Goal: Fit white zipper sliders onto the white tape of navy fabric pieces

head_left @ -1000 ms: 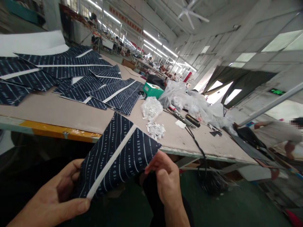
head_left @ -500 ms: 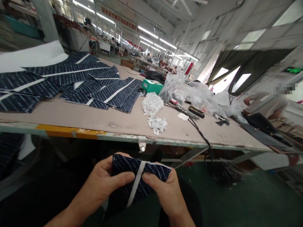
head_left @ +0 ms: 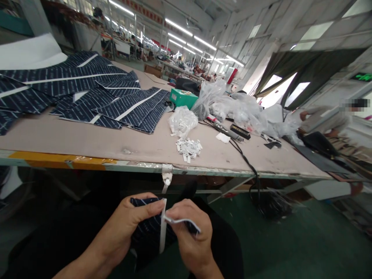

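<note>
both hands are low in the view, below the front edge of the table [head_left: 87,143], over the person's lap. the left hand [head_left: 132,221] grips the navy striped fabric piece [head_left: 145,228] with closed fingers, the thumb is pressed on the top near the white band [head_left: 162,228]. the right hand [head_left: 188,232] is just beside it, its fingers are closed on the other side of the same piece, where a white edge is folded over the fingers. the white band hangs down between the two hands.

on the table, more navy striped pieces [head_left: 87,93] lie spread at the left and middle. near the front edge is a small heap of white labels [head_left: 188,147], and behind it a clear plastic bag [head_left: 182,122]. a green box [head_left: 183,97] stands further back. a black cable [head_left: 247,166] goes over the table edge at the right. another person [head_left: 328,120] is at the far right.
</note>
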Available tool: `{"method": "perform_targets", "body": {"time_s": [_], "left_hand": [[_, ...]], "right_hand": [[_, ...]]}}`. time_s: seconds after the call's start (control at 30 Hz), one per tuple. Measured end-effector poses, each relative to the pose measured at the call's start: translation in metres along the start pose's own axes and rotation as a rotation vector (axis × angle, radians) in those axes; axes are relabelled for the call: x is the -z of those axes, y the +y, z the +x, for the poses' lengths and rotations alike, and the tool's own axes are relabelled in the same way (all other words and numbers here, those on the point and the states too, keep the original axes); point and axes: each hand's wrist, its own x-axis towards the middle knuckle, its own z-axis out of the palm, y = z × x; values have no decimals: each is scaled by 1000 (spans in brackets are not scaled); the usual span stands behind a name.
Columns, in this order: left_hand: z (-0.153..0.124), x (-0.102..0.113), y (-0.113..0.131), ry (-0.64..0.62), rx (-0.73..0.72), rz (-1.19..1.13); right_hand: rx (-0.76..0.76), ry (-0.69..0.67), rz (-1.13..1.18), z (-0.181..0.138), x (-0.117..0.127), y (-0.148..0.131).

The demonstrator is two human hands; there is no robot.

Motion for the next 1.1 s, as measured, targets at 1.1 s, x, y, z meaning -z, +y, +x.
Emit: {"method": "perform_targets", "body": {"time_s": [1.1], "left_hand": [[5,2,9,-86,-35,-78]], "right_hand": [[-884,271,611,31,-18,7]]}}
